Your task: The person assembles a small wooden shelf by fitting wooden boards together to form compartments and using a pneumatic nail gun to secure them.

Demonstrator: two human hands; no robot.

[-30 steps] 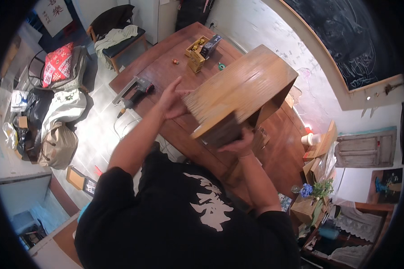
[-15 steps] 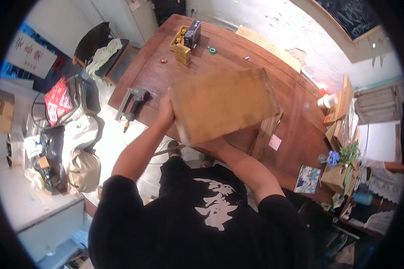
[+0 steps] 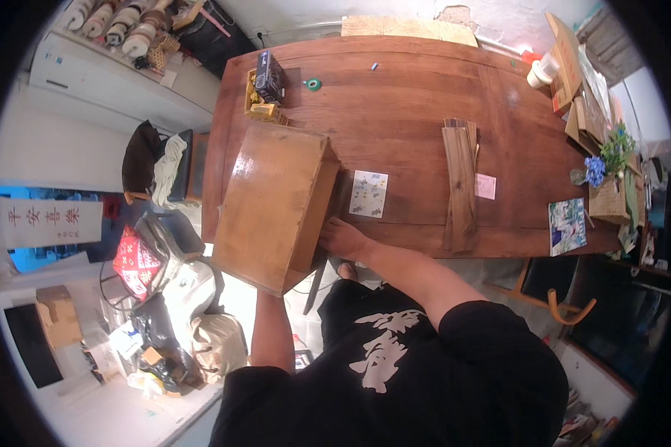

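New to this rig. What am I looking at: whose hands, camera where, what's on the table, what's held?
No robot here: a person works with bare hands. Every picture comes from one fisheye camera worn on the head, the left of a pair, looking down, so straight edges bend toward the rim.

A brown box, open on one side, is held up at the near left part of the table. The right hand is at the opening's edge, its fingers partly hidden. The left hand is out of sight behind the box; only its forearm shows.

On the table are wooden strips, a pink card, a patterned sheet, green tape and a dark box.
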